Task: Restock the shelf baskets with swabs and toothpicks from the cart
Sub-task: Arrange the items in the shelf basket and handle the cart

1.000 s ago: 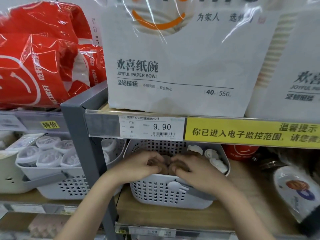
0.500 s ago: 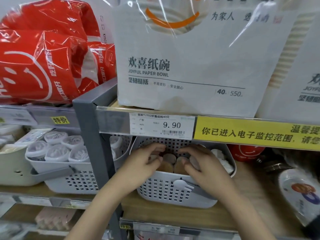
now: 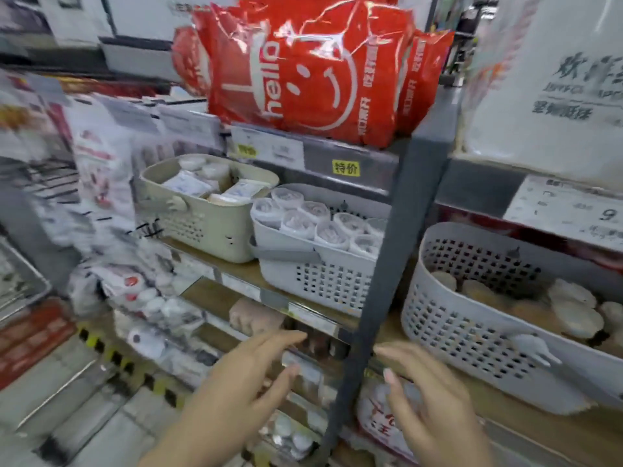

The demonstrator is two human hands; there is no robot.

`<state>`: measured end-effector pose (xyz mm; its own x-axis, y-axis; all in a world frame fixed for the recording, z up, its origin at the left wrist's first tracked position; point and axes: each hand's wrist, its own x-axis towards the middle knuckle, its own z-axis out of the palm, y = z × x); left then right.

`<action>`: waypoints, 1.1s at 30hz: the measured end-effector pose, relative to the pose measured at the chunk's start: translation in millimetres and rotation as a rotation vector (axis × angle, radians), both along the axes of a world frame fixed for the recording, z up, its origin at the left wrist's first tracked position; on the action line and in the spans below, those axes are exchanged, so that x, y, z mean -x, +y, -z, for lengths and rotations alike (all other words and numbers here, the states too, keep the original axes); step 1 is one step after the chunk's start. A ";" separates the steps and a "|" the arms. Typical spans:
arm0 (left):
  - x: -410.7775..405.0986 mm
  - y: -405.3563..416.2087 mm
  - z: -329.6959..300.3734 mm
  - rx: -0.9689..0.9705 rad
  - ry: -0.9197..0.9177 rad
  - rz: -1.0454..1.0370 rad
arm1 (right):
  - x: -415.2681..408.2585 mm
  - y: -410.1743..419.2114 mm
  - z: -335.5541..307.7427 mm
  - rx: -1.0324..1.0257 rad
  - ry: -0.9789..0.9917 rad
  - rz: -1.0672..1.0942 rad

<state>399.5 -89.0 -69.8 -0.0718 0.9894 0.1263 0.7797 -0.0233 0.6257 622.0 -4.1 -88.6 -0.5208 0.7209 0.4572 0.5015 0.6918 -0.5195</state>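
A grey perforated basket stands on the wooden shelf at the right, holding round tan and white tubs. Left of the grey upright post stands a second grey basket full of round clear-lidded tubs. Further left, a beige basket holds white packets. My left hand and my right hand hover in front of the shelf, below the baskets, both empty with fingers spread and relaxed.
A dark grey shelf post rises between my hands. Red "hello" bags and a white paper-bowl pack fill the shelf above. Lower shelves hold wrapped goods. Yellow-black tape marks the floor at left.
Both hands have left the right grey basket and drawn back and down, now empty. My view has swung left, bringing the left baskets and the floor into sight.
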 end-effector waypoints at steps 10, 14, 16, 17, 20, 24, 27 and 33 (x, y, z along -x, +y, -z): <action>160.5 -220.2 74.6 0.230 -0.291 -0.785 | 225.7 -83.4 49.1 0.440 -0.381 -0.545; 196.6 -305.9 89.6 0.169 -0.434 -1.102 | 308.7 -128.0 66.6 0.441 -0.452 -0.699; 213.3 -333.6 94.4 0.171 -0.453 -1.176 | 339.9 -145.5 73.6 0.440 -0.439 -0.746; 221.6 -342.7 96.8 0.192 -0.449 -1.193 | 353.0 -152.0 76.8 0.445 -0.438 -0.764; 246.7 -352.8 99.6 0.178 -0.463 -1.236 | 387.1 -158.9 86.2 0.449 -0.473 -0.809; 293.2 -332.6 101.5 0.142 -0.415 -1.228 | 437.0 -144.6 99.8 0.470 -0.518 -0.820; 338.0 -307.0 101.1 0.115 -0.381 -1.210 | 480.3 -125.1 109.9 0.497 -0.565 -0.794; 453.2 -267.4 100.4 0.069 -0.419 -1.264 | 606.4 -87.2 119.7 0.449 -0.638 -0.836</action>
